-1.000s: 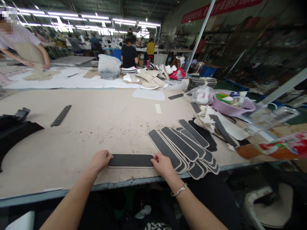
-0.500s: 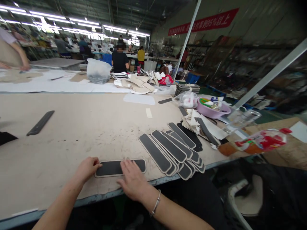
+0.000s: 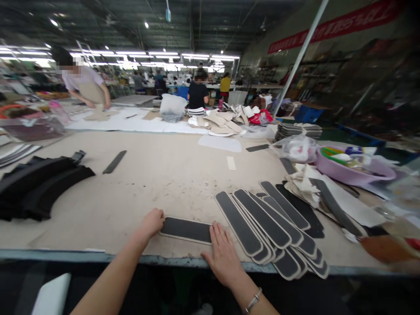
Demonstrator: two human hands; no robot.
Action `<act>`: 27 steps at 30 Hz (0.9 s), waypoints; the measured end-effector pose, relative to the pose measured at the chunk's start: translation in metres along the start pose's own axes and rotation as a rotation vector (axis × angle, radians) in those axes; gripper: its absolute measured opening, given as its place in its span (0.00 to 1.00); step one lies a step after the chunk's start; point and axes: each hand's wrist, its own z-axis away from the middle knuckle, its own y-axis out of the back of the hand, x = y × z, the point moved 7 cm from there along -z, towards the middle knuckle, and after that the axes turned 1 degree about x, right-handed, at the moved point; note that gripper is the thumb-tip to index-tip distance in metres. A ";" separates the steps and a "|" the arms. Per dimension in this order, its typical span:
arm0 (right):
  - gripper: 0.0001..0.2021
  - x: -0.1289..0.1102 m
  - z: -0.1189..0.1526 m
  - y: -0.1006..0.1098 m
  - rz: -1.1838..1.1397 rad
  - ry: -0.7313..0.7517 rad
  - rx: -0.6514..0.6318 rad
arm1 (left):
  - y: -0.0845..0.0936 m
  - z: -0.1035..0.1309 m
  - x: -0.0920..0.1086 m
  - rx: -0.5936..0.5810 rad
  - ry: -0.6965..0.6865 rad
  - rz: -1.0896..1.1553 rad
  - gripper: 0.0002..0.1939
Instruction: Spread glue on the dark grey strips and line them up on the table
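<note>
A long dark grey panel with rounded corners and a pale border lies flat on the table near its front edge. At its left end my left hand is closed, the curled fingers gripping the corner. My right hand lies flat with fingers stretched out over the panel's right end, which it hides. Just right of that hand, a fanned pile of like panels overlaps, some jutting past the table edge.
Curved black pieces are stacked at left. A dark strip and a small pale card lie farther back. At right are scraps and a lilac basin. A co-worker stands across the table.
The view has swung left, bringing the black pieces and co-worker into fuller sight. My right hand has slid along the panel from its middle to its right end; my left stays at the left end.
</note>
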 end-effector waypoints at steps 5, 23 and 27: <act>0.38 -0.001 0.000 -0.013 0.052 0.024 0.019 | -0.012 0.046 0.073 0.207 -0.057 0.020 0.23; 0.38 -0.003 0.002 0.004 -0.039 -0.007 -0.032 | -0.059 0.034 0.031 0.033 -0.332 -0.111 0.38; 0.37 -0.009 0.002 0.022 -0.146 0.039 0.054 | -0.070 0.023 0.022 0.157 -0.274 -0.139 0.39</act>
